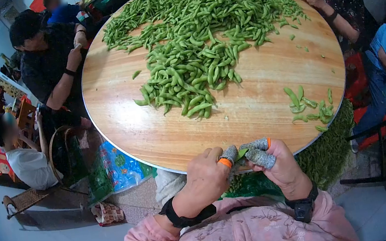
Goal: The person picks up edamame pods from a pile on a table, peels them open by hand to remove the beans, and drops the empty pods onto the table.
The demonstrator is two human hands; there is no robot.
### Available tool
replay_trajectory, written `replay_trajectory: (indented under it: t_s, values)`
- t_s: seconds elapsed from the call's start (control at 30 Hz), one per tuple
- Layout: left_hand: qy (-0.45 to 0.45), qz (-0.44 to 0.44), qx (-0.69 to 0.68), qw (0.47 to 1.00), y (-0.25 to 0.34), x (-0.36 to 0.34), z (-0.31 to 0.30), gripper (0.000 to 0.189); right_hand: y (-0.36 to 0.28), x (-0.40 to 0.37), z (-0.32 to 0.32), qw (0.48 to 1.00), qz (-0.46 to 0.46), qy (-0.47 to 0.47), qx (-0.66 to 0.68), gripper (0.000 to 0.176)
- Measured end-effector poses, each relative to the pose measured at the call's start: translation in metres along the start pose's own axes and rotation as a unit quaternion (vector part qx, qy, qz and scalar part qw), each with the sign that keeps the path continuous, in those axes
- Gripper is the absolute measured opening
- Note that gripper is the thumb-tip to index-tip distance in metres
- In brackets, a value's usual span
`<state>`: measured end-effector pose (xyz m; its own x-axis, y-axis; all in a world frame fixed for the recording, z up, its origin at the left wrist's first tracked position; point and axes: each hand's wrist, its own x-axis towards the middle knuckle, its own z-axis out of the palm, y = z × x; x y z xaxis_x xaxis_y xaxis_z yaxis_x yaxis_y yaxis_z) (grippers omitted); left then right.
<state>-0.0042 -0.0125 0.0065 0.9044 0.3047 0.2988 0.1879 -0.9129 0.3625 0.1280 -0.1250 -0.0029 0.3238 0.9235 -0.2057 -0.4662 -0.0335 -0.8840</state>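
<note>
Left hand (pixel 204 175) and right hand (pixel 282 164) pinch one green pod (pixel 242 154)

We hold our left hand knuckles up, its fingers curled and closed on the pod. Our right hand meets it fingertips-on, thumb side up, also pinching. Both angle inward, wrists near our chest, and grey finger covers (pixel 260 159) wrap some of the tips. The pod sits between our hands, at the near edge of the round table (pixel 126 100). Beyond lies the big pile of pods (pixel 190 27); a smaller scatter (pixel 324 113) lies to our right.
</note>
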Motion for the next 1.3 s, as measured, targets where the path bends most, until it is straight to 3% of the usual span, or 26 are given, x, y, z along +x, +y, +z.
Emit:
replay_trajectory:
  t_s: [0.3,0.73,0.83,0.9,0.93,0.97,1.0,1.03,1.1,1.13,1.2,1.23,1.3]
  values:
    - [0.036,0.024,0.007,0.999,-0.001,0.0,0.003,0.047,-0.003,-0.004,0.002,0.998,0.001,0.003,0.069,0.023]
    - [0.044,0.031,-0.006,0.999,-0.001,-0.002,0.005,0.044,-0.004,-0.001,0.003,1.0,-0.004,0.009,-0.019,0.012]
    - [0.009,-0.001,-0.041,0.999,0.0,-0.004,0.006,0.033,0.002,0.004,0.0,1.0,-0.008,0.003,-0.013,0.011]
    - [-0.01,-0.083,-0.184,0.979,-0.001,-0.007,0.01,0.016,0.006,0.007,-0.002,1.0,-0.011,0.001,-0.018,0.01]
    - [-0.01,-0.083,-0.184,0.979,-0.002,-0.007,0.011,0.016,0.006,0.008,-0.002,1.0,-0.016,-0.004,-0.024,0.01]
    - [-0.009,-0.121,-0.284,0.951,-0.003,-0.008,0.013,0.011,0.007,0.009,-0.001,0.999,-0.021,-0.01,-0.03,0.009]
    - [-0.008,-0.158,-0.38,0.912,-0.004,-0.009,0.015,0.012,0.008,0.01,-0.001,0.999,-0.022,-0.009,-0.029,0.009]
    - [-0.01,-0.157,-0.38,0.912,-0.005,-0.01,0.017,0.012,0.01,0.011,0.0,0.996,-0.057,-0.025,-0.058,0.009]
    - [0.01,-0.18,-0.542,0.821,-0.007,-0.011,0.022,0.019,0.009,0.012,0.0,0.991,-0.095,-0.041,-0.087,0.009]
    - [0.01,-0.18,-0.541,0.821,-0.01,-0.014,0.023,0.019,0.008,0.012,0.001,0.987,-0.115,-0.048,-0.104,0.009]
    - [-0.035,-0.272,-0.693,0.667,-0.013,-0.016,0.024,0.021,0.005,0.011,0.0,0.982,-0.136,-0.054,-0.122,0.009]
    - [-0.035,-0.271,-0.693,0.667,-0.012,-0.014,0.022,0.021,0.004,0.011,0.0,0.985,-0.118,-0.045,-0.115,0.009]
    - [-0.03,-0.199,-0.593,0.78,-0.007,-0.007,0.014,0.027,0.001,0.01,0.0,0.988,-0.1,-0.038,-0.109,0.009]
